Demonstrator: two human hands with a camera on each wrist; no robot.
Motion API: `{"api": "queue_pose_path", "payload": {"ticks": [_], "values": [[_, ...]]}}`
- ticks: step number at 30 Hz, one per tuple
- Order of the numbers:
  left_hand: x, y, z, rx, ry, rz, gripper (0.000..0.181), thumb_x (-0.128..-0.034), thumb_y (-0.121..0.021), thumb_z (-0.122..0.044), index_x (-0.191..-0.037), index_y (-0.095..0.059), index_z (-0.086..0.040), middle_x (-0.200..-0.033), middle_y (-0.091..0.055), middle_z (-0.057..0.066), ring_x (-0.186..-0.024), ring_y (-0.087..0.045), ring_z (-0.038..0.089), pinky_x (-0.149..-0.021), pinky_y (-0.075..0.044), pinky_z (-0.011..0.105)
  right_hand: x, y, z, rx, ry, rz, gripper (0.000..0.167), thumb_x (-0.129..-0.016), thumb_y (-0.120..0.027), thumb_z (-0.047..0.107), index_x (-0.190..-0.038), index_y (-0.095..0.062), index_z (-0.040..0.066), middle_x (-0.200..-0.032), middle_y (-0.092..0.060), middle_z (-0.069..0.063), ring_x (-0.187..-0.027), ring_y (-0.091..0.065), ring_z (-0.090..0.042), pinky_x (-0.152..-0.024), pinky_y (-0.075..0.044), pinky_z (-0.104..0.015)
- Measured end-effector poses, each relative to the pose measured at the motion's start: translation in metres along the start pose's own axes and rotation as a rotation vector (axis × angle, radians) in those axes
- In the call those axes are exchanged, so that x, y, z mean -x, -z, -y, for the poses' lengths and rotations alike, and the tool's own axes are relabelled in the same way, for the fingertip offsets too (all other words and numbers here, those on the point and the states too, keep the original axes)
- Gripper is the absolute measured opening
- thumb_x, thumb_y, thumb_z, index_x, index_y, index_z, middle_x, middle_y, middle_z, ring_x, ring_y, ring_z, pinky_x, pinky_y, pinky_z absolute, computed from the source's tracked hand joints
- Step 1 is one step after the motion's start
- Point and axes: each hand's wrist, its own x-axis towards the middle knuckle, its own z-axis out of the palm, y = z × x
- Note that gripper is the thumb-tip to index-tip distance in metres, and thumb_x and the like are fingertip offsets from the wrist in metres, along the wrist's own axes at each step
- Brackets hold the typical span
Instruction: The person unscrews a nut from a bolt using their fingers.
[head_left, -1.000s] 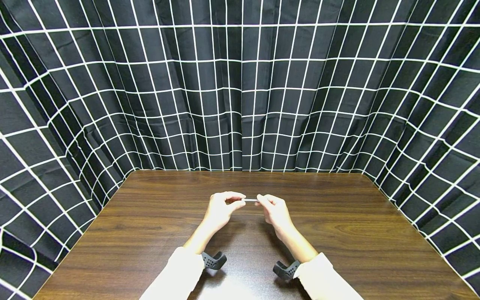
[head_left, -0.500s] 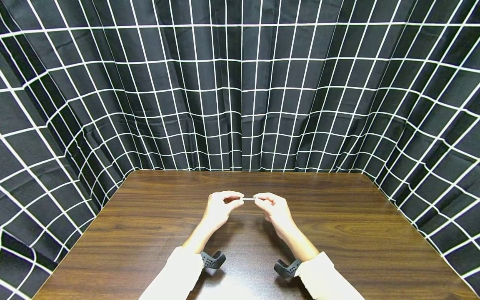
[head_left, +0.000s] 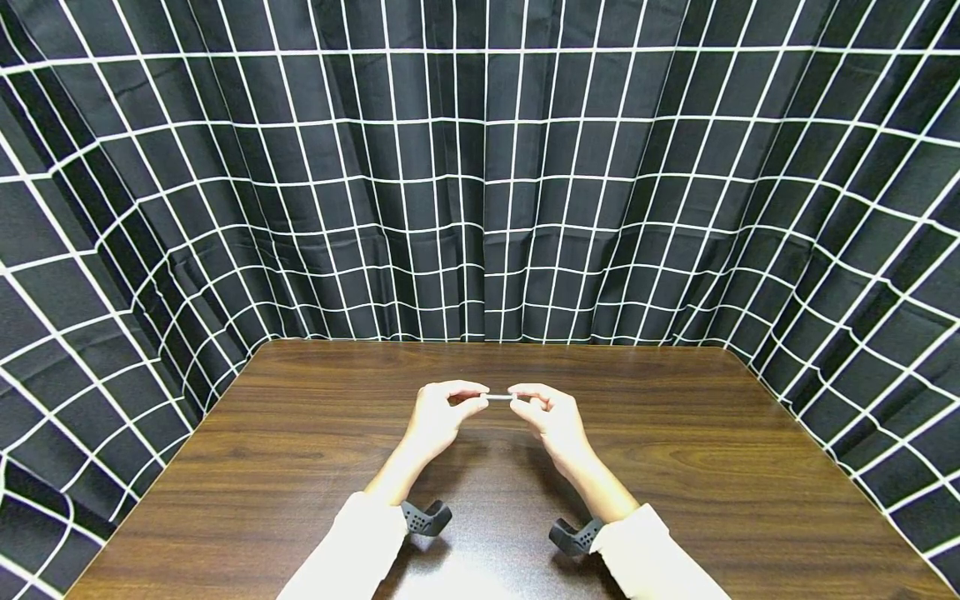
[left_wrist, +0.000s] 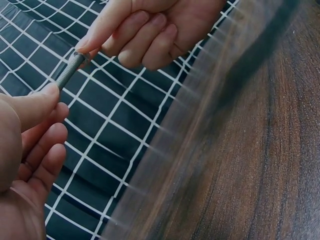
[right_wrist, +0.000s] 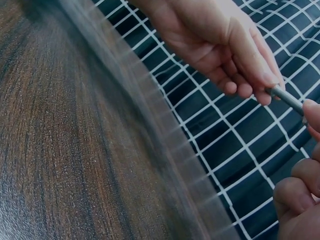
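A slim grey threaded bolt (left_wrist: 71, 70) is held level between the two hands, above the table. The left hand (head_left: 435, 417) pinches one end of it between thumb and fingertips. At the other end, the right hand (head_left: 557, 423) has thumb and index finger on a small nut-like piece (left_wrist: 80, 56), partly hidden by the fingertips. Threads show along the bare middle of the bolt in the left wrist view. From the right wrist, the bolt (right_wrist: 288, 100) looks smooth and grey, with its left end covered by the left hand's fingers.
Under the hands lies a dark brown wood-grain table (head_left: 300, 467). A black curtain with a white grid (head_left: 480, 183) surrounds its back and sides. Dark grey wrist mounts (head_left: 427, 519) jut inward from both sleeves, above the table.
Against one second ago, the right thumb and index finger have shifted round the bolt's end and spread further apart along it. Both hands and the bolt have moved very slightly.
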Motion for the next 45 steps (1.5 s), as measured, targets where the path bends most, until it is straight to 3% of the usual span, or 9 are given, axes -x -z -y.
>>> {"api": "queue_pose_path", "payload": {"ticks": [6,13,24,28,32,37,45], "values": [[-0.002,0.000,0.000,0.010,-0.011,0.009,0.014,-0.0833,-0.076,-0.012,-0.097,-0.076,-0.010,-0.087,-0.073,-0.002,-0.077,-0.067,0.013,-0.069,-0.053,0.034,-0.003,0.002,-0.009,0.029,0.014,-0.019,0.023,-0.086,-0.070,0.001,-0.108,-0.067,-0.007,-0.055,-0.040,0.007,-0.049,-0.031,-0.005,-0.045,-0.024,-0.020],[-0.002,-0.001,0.002,-0.025,0.003,0.029,0.013,-0.0854,-0.074,-0.014,-0.098,-0.075,-0.009,-0.087,-0.073,-0.003,-0.077,-0.066,0.014,-0.070,-0.052,0.041,-0.004,0.003,-0.010,0.033,0.031,0.004,0.023,-0.086,-0.067,-0.004,-0.107,-0.065,-0.012,-0.055,-0.039,0.005,-0.049,-0.032,-0.006,-0.045,-0.024,-0.021],[-0.001,0.000,0.001,-0.010,-0.004,0.013,0.013,-0.0850,-0.075,-0.013,-0.097,-0.076,-0.010,-0.086,-0.073,-0.003,-0.076,-0.065,0.018,-0.068,-0.052,0.036,-0.004,0.002,-0.011,-0.009,0.060,0.022,0.030,-0.086,-0.069,0.001,-0.114,-0.064,-0.008,-0.054,-0.035,0.006,-0.045,-0.027,-0.005,-0.042,-0.019,-0.022],[-0.001,-0.001,0.000,-0.001,-0.009,0.014,0.013,-0.0850,-0.074,-0.010,-0.097,-0.076,-0.009,-0.087,-0.073,-0.001,-0.076,-0.065,0.022,-0.067,-0.051,0.036,-0.004,0.001,-0.012,-0.029,-0.012,0.009,0.029,-0.092,-0.065,0.006,-0.115,-0.062,-0.009,-0.054,-0.034,0.008,-0.044,-0.025,-0.004,-0.041,-0.020,-0.020],[-0.001,-0.002,0.001,0.019,-0.007,0.013,0.013,-0.0843,-0.075,-0.009,-0.097,-0.076,-0.009,-0.088,-0.073,0.003,-0.078,-0.067,0.020,-0.069,-0.052,0.032,-0.004,-0.001,-0.010,0.005,-0.097,-0.017,0.028,-0.098,-0.058,0.016,-0.100,-0.066,-0.011,-0.052,-0.032,0.008,-0.042,-0.023,-0.004,-0.040,-0.020,-0.020],[0.001,-0.003,0.001,0.027,0.002,0.013,0.013,-0.0836,-0.076,-0.010,-0.097,-0.076,-0.010,-0.089,-0.074,0.004,-0.081,-0.068,0.015,-0.073,-0.053,0.037,-0.004,0.000,-0.008,0.039,-0.179,0.006,0.039,-0.101,-0.052,0.021,-0.090,-0.066,-0.013,-0.049,-0.032,0.005,-0.040,-0.023,-0.006,-0.040,-0.020,-0.022],[0.002,-0.003,-0.001,0.012,0.008,0.010,0.013,-0.0835,-0.075,-0.008,-0.097,-0.076,-0.009,-0.089,-0.074,-0.001,-0.081,-0.067,0.013,-0.073,-0.053,0.040,-0.004,0.000,-0.007,-0.003,-0.210,0.005,0.034,-0.099,-0.056,0.018,-0.089,-0.064,-0.014,-0.051,-0.033,0.004,-0.040,-0.023,-0.006,-0.040,-0.021,-0.021]]}}
